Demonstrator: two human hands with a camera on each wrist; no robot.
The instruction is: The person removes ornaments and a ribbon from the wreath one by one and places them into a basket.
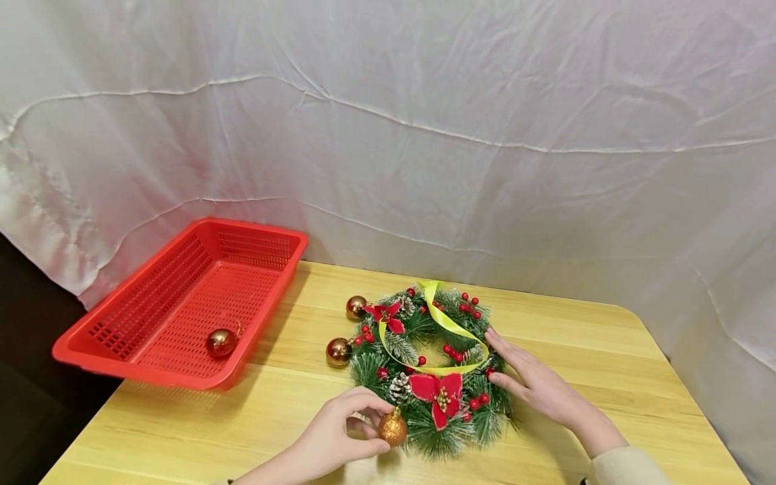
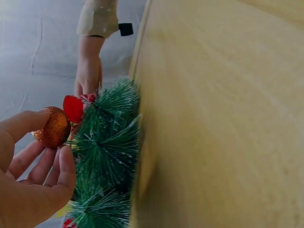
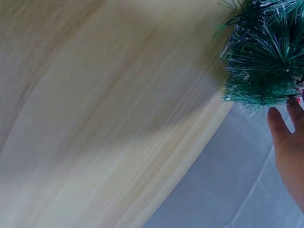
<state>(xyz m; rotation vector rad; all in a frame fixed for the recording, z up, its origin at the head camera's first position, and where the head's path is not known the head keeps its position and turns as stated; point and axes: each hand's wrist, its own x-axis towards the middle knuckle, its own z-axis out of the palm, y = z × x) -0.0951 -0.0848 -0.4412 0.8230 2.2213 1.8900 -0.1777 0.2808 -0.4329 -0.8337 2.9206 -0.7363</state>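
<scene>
A green Christmas wreath (image 1: 445,439) lies on the table, with red flowers, berries, pinecones and a yellow ribbon (image 1: 451,325). My left hand (image 1: 330,431) pinches a glittery copper-gold bauble (image 1: 393,428) between thumb and fingers, right at the wreath's near left edge. In the left wrist view the same bauble (image 2: 54,127) sits beside a red petal. My right hand (image 1: 539,385) rests its extended fingers on the wreath's right side; the right wrist view shows those fingertips (image 3: 274,116) at the green needles. Two shiny copper baubles (image 1: 338,351) sit along the wreath's left edge.
A red plastic basket (image 1: 182,232) stands at the left of the wooden table (image 1: 594,350), holding one shiny copper bauble (image 1: 221,343). Behind the table hangs a pale cloth (image 1: 424,188). The table's right corner is rounded.
</scene>
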